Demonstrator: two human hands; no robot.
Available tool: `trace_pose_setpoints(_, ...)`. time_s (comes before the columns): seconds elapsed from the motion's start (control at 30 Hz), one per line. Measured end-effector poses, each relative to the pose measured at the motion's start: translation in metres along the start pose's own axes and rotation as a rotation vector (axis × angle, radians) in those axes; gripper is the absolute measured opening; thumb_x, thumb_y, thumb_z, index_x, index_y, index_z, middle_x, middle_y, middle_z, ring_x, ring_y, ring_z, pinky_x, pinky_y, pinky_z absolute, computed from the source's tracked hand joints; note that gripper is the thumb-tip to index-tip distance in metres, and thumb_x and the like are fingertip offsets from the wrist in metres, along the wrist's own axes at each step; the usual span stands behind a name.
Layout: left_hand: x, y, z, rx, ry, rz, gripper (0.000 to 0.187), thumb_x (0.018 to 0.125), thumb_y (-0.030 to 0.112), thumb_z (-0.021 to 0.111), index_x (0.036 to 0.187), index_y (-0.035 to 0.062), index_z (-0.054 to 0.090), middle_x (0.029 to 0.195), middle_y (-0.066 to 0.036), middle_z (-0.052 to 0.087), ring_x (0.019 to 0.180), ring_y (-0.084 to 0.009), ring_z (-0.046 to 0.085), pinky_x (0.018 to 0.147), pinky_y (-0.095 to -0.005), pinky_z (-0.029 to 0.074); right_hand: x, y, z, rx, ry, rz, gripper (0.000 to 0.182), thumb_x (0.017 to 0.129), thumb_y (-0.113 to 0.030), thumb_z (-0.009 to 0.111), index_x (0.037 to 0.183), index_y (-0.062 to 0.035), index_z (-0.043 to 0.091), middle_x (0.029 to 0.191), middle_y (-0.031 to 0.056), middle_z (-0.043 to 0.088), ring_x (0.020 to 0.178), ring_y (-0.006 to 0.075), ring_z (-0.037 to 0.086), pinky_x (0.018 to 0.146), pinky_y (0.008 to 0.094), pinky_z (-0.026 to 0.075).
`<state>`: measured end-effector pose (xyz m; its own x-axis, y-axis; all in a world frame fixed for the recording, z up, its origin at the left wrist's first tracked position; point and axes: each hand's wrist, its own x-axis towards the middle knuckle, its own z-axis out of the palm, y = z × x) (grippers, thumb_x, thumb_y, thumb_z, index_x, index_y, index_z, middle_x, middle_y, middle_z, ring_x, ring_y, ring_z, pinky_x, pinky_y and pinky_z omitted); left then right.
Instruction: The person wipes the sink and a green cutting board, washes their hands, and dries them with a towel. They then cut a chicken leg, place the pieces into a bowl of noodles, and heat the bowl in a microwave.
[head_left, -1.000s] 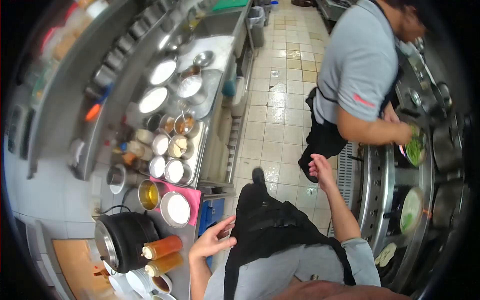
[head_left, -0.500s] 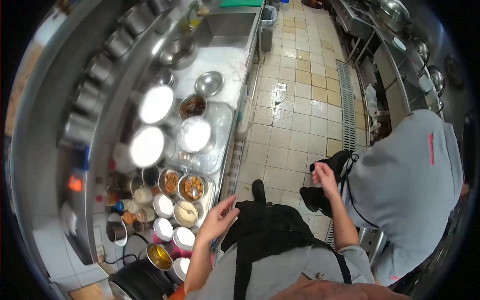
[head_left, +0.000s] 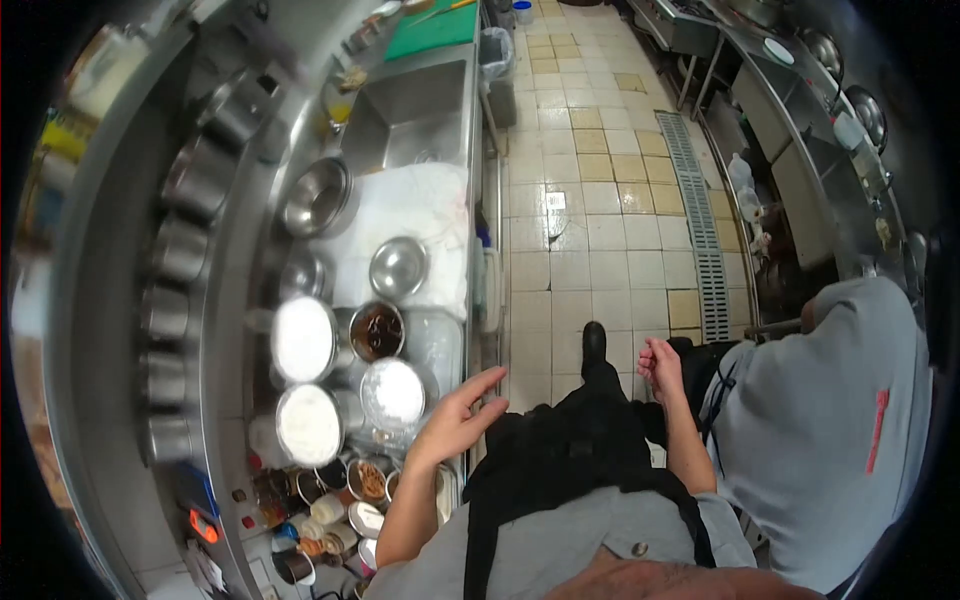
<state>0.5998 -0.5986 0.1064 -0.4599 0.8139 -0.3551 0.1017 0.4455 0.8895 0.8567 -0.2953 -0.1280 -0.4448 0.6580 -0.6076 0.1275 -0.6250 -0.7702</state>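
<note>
My left hand [head_left: 455, 420] hovers at the counter's front edge with its fingers stretched out and nothing in them. Beside it a metal tray [head_left: 440, 340] carries a round white-topped container [head_left: 392, 393] and a steel bowl of dark brown liquid [head_left: 377, 331]. Two more white-topped containers, one nearer [head_left: 310, 423] and one farther [head_left: 304, 338], stand to the left. My right hand [head_left: 661, 370] hangs over the floor near the co-worker, its fingers loosely bent and no object visible in it. Partly hidden behind my left forearm is a bowl of brown pieces [head_left: 368, 480].
A co-worker in grey [head_left: 815, 440] bends close on my right. Steel bowls [head_left: 398, 267] rest on a white cloth [head_left: 430, 205], before a sink [head_left: 405, 110] and green board [head_left: 430, 32]. Tiled floor [head_left: 560, 240] runs ahead, with a drain grate [head_left: 695, 220].
My view has moved forward along the aisle, so the counter things sit lower in it. A foot has stepped ahead. Both hands keep much the same pose, holding nothing visible.
</note>
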Motion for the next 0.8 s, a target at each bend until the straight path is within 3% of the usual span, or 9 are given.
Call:
trace_pose_setpoints(0.1, 0.062, 0.009, -0.015, -0.02, -0.009, 0.0, 0.049, 0.099, 0.022, 0.063, 0.143, 0.0058, 0.051, 0.136, -0.011, 0.059, 0.124, -0.0178, 0.055, 0.102, -0.0315, 0.043, 0.056, -0.014, -0.007, 0.358, 0.14, 0.07, 0.031, 0.1, -0.035, 0.057, 0.115, -0.0088, 0.06, 0.086, 0.004, 0.061, 0.071, 0.0137, 0.058, 0.062, 0.0299, 0.05)
trace_pose_setpoints(0.2, 0.112, 0.017, -0.026, -0.069, 0.089, -0.028, 0.049, 0.097, 0.023, 0.066, 0.14, 0.0051, 0.053, 0.129, -0.01, 0.063, 0.116, -0.0176, 0.058, 0.095, -0.0292, 0.047, 0.133, -0.029, -0.009, 0.473, 0.172, 0.096, 0.034, 0.095, -0.036, 0.06, 0.114, -0.0077, 0.061, 0.087, 0.005, 0.059, 0.073, 0.0161, 0.056, 0.062, 0.0327, 0.049)
trace_pose_setpoints(0.3, 0.156, 0.019, -0.027, -0.234, 0.256, -0.053, 0.047, 0.098, 0.016, 0.064, 0.14, -0.0028, 0.051, 0.132, -0.012, 0.061, 0.12, -0.0164, 0.056, 0.103, -0.0294, 0.042, 0.199, -0.098, 0.015, 0.37, 0.055, 0.143, 0.033, 0.1, -0.037, 0.053, 0.115, -0.0089, 0.06, 0.081, 0.0032, 0.063, 0.067, 0.0153, 0.058, 0.061, 0.0319, 0.049)
trace_pose_setpoints(0.4, 0.192, 0.022, -0.026, -0.409, 0.443, -0.237, 0.046, 0.099, 0.017, 0.063, 0.139, -0.0025, 0.052, 0.135, -0.012, 0.06, 0.125, -0.0172, 0.054, 0.107, -0.0301, 0.039, 0.279, -0.188, 0.057, 0.255, -0.021, 0.059, 0.031, 0.102, -0.036, 0.051, 0.114, -0.0093, 0.06, 0.08, 0.0021, 0.063, 0.065, 0.0125, 0.058, 0.058, 0.0289, 0.05)
trace_pose_setpoints(0.5, 0.235, 0.003, -0.031, -0.54, 0.432, -0.33, 0.044, 0.1, 0.017, 0.061, 0.138, -0.0029, 0.053, 0.134, -0.012, 0.06, 0.121, -0.0154, 0.056, 0.104, -0.0283, 0.041, 0.37, -0.258, 0.099, 0.03, -0.147, -0.053, 0.035, 0.101, -0.042, 0.051, 0.112, -0.0101, 0.061, 0.083, 0.0034, 0.062, 0.067, 0.012, 0.058, 0.059, 0.0287, 0.051)
trace_pose_setpoints(0.6, 0.3, 0.019, -0.056, -0.545, 0.333, -0.355, 0.045, 0.1, 0.017, 0.062, 0.139, -0.003, 0.052, 0.134, -0.012, 0.06, 0.12, -0.0148, 0.056, 0.103, -0.0273, 0.042, 0.396, -0.341, 0.174, -0.103, -0.141, -0.139, 0.033, 0.101, -0.04, 0.054, 0.111, -0.0092, 0.061, 0.082, 0.0025, 0.061, 0.066, 0.0109, 0.058, 0.059, 0.0265, 0.05)
trace_pose_setpoints(0.7, 0.39, -0.015, -0.103, -0.409, 0.269, -0.273, 0.046, 0.1, 0.02, 0.06, 0.139, -0.0038, 0.052, 0.131, -0.012, 0.062, 0.117, -0.0147, 0.058, 0.101, -0.0266, 0.043, 0.449, -0.361, 0.218, -0.174, -0.237, -0.179, 0.032, 0.1, -0.038, 0.056, 0.112, -0.0084, 0.061, 0.083, 0.0019, 0.061, 0.067, 0.0104, 0.058, 0.06, 0.0253, 0.05)
trace_pose_setpoints(0.77, 0.448, 0.01, -0.141, -0.173, 0.275, -0.128, 0.047, 0.1, 0.022, 0.06, 0.138, -0.003, 0.053, 0.128, -0.014, 0.064, 0.114, -0.0165, 0.06, 0.1, -0.0286, 0.044, 0.48, -0.365, 0.244, -0.216, -0.25, -0.187, 0.034, 0.1, -0.037, 0.057, 0.116, -0.0079, 0.06, 0.084, 0.0023, 0.061, 0.068, 0.0104, 0.059, 0.06, 0.026, 0.051)
trace_pose_setpoints(0.8, 0.477, 0.027, -0.161, -0.17, 0.26, -0.18, 0.047, 0.099, 0.024, 0.061, 0.138, -0.003, 0.054, 0.128, -0.017, 0.064, 0.117, -0.019, 0.06, 0.1, -0.0303, 0.044, 0.485, -0.367, 0.253, -0.233, -0.186, -0.145, 0.035, 0.1, -0.038, 0.056, 0.118, -0.0077, 0.06, 0.084, 0.0026, 0.062, 0.069, 0.0105, 0.06, 0.061, 0.0263, 0.051)
